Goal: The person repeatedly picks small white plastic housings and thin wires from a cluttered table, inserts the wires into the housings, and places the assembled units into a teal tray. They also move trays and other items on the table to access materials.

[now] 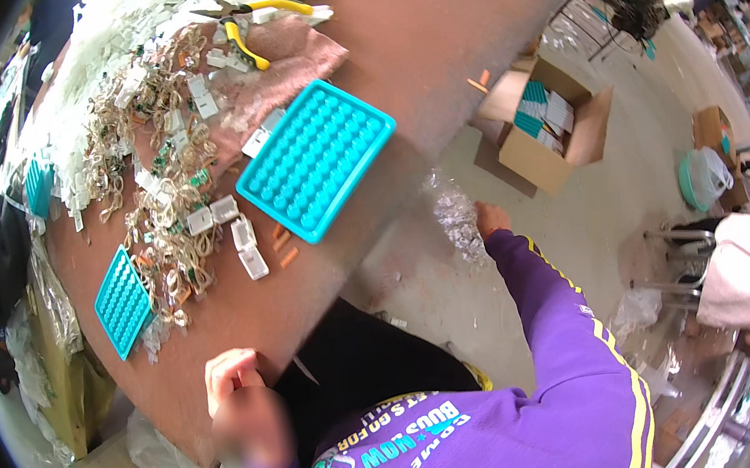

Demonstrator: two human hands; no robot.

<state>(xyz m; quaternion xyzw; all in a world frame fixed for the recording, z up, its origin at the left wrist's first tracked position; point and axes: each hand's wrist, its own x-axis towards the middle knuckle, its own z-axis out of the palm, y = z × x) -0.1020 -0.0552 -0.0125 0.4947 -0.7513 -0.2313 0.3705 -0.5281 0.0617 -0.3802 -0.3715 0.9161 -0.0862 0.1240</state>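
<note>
Taking the middle of the view as the clock's centre, the right hand [491, 217] is at 3 o'clock, its fingers curled and apparently closed on the crinkled clear plastic bag [456, 218]. That bag is just to the 9 o'clock side of the fist, off the edge of the counter [405, 31], with the floor [421, 294] behind it. An open carton [536, 161] stands on the floor at 2 o'clock, apart from the bag.

The left hand [231, 374] is at 8 o'clock by the counter's near edge, fingers bent; blur covers part of it, so I cannot tell whether it holds anything.

For steady handling, I'd gather the plastic firmly near its top, as such thin film could slip or tear, and keep it clear of the carton's flaps. I'd also carry it wide of the large teal tray [318, 161] at 11 o'clock, since a trailing corner might sweep the small orange pieces [288, 257] or hinged clear boxes [249, 250] beside it
</note>
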